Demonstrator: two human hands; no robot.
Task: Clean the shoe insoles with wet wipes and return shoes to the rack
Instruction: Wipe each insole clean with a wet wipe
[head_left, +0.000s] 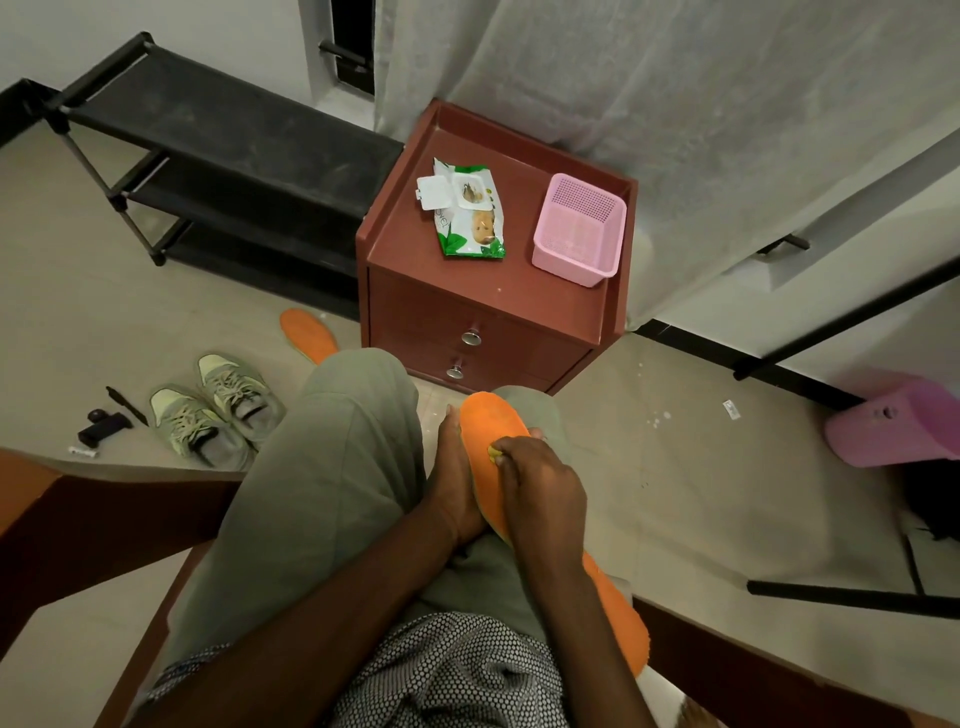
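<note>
The right hand (540, 478) is pinching a bunched wipe (496, 453) in a tight grip, pressing it onto the orange insole (491, 421); the left hand (454, 483) is cradling that insole over the lap, steadying it. The wipes pack (467, 213) is lying open on the worktop (405, 234) within reach, the shoes (218, 410) waiting on the floor beside the rack (234, 130).

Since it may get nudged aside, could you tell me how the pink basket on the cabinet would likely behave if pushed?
The pink basket looks like thin perforated plastic and empty, so probably light. It would likely slide easily on the smooth cabinet top, and its low, wide shape suggests little tipping.
</note>
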